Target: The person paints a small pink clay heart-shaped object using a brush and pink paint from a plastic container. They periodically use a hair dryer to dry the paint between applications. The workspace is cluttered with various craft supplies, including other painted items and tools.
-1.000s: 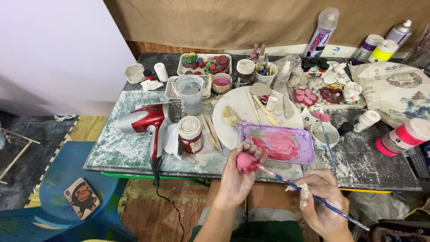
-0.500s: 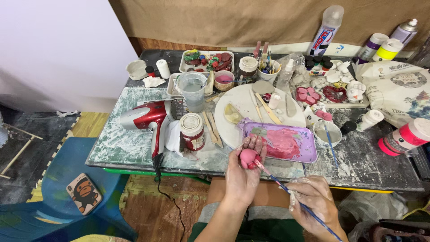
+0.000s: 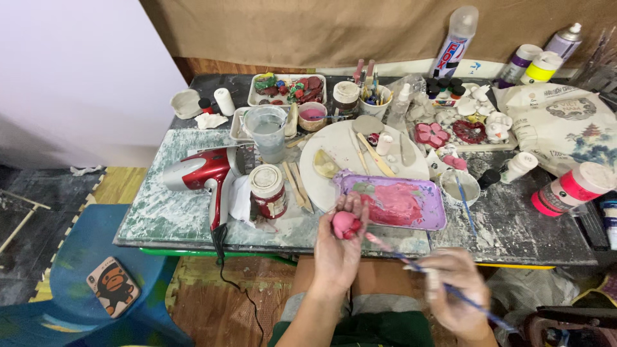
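Two hands work low in the frame, just below the table's near edge. The left hand (image 3: pixel 337 247) pinches a small pink clay piece (image 3: pixel 346 224) between thumb and fingers, holding it up at centre bottom, touching the lower left corner of the purple tray (image 3: pixel 437 215). The right hand (image 3: pixel 455 292), blurred at lower right, is closed round a thin blue paintbrush (image 3: pixel 411 266) whose long axis slants from lower right up to upper left, its tip just right of the pink piece. The left hand is nearer the piece. A red hair dryer (image 3: pixel 196 173) and a lidded jar (image 3: pixel 267 191) lie to the left, well apart; nothing stands between brush and piece.
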